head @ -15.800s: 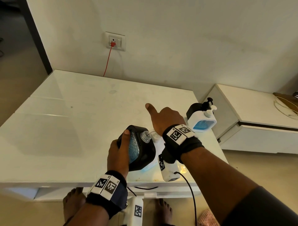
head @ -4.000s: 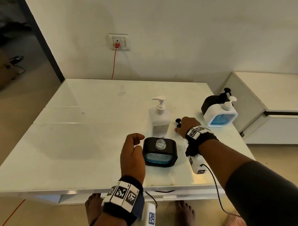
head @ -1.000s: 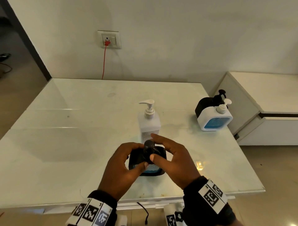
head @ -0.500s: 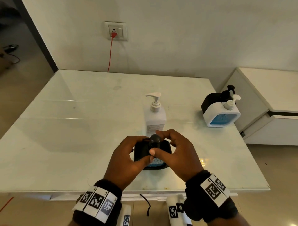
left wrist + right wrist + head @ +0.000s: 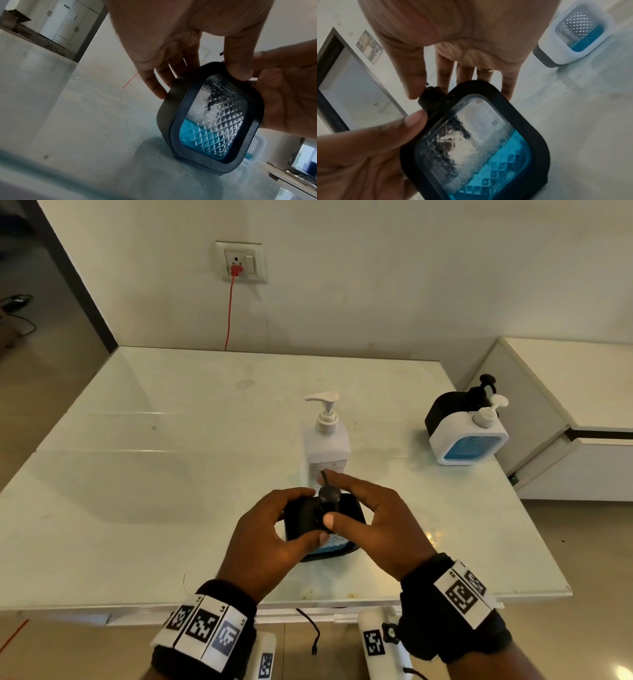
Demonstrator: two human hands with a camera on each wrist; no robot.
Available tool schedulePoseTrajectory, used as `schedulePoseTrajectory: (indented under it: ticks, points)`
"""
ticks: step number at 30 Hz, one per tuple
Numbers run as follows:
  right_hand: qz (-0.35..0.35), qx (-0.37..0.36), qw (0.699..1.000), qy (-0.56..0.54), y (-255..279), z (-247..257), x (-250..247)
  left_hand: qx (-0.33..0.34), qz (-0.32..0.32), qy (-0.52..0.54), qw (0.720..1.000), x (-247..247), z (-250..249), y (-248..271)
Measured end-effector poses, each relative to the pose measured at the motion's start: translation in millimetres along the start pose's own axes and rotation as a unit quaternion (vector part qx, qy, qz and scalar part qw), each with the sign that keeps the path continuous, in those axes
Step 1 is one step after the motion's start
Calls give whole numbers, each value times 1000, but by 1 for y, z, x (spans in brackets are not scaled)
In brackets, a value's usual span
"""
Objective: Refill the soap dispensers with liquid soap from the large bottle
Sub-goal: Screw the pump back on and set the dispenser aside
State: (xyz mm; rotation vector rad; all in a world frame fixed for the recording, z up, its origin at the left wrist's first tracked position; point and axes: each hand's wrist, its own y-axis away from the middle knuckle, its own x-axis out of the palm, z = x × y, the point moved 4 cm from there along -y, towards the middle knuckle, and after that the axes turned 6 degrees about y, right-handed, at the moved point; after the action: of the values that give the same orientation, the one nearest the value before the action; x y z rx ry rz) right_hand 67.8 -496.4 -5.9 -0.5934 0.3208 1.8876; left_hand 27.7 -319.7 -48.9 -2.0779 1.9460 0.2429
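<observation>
Near the front edge of the white glass table [image 5: 137,474], the black dispenser [image 5: 346,510] stands between both hands. The left hand [image 5: 263,537] curls around its left side, fingers against the back and the thumb across the front face. The right hand [image 5: 380,529] pinches the black pump cap [image 5: 329,495] on top: its thumb presses the front of the cap, and the other fingers reach over behind it. From the right wrist view the cap [image 5: 433,99] sits on the neck; whether it is screwed fully down is hard to tell. The dispenser's textured clear window [image 5: 214,116] shows blue soap [image 5: 199,139] filling roughly the lower half. The large white pump bottle [image 5: 327,446] stands upright just behind the black dispenser. Well to the right, near the table's right edge, a white dispenser [image 5: 467,441] holding blue soap stands in front of a second black dispenser [image 5: 448,409], the two touching or nearly so
</observation>
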Motion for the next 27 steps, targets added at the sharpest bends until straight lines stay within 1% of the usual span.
schedulePoseTrajectory:
  ticks: [3, 5, 7, 8, 10, 12, 13, 14, 17, 19, 21, 24, 25, 27]
  points:
    - [-13, -9, 1000, 16, 0, 1, 0, 0, 4, 2, 1000, 0, 2, -1]
    - [-35, 4, 999, 21, -1, 0, 2, 1, 5, 3, 1000, 1, 0, -1]
    - [-38, 10, 999, 25, -2, -2, 3, -1, 3, 8, 1000, 1, -2, -1]
    - [-29, 8, 999, 19, -3, -2, 3, -2, 3, 9, 1000, 1, -2, -1]
    - [10, -5, 1000, 8, -3, -2, 1, -6, 6, 8, 1000, 1, -2, -1]
    - [49, -23, 998, 31, -2, -3, 1, -13, 14, 10, 1000, 2, 0, 0]
    - [52, -29, 997, 42, -3, -4, 1, -15, 19, 10, 1000, 2, 0, -1]
    - [40, -28, 998, 43, -3, -4, 1, -16, 22, 8, 1000, 2, 1, -1]
    - [-22, -22, 999, 30, -4, -5, 1, -15, 23, 1, 1000, 2, 2, -2]
    - [-28, -32, 999, 28, -3, -2, 1, -14, 28, 0, 1000, 1, 2, -1]
    - [8, -30, 999, 14, -4, -2, 1, -12, 34, 1, 999, 0, 1, -1]
    - [90, -39, 995, 10, -5, -4, 5, -14, 48, 5, 999, -1, 0, -1]
    - [106, -41, 993, 19, -5, -6, 7, -16, 54, 7, 998, -1, 1, -1]
    - [107, -36, 993, 28, -7, -11, 8, -13, 59, 9, 998, -1, 3, -1]
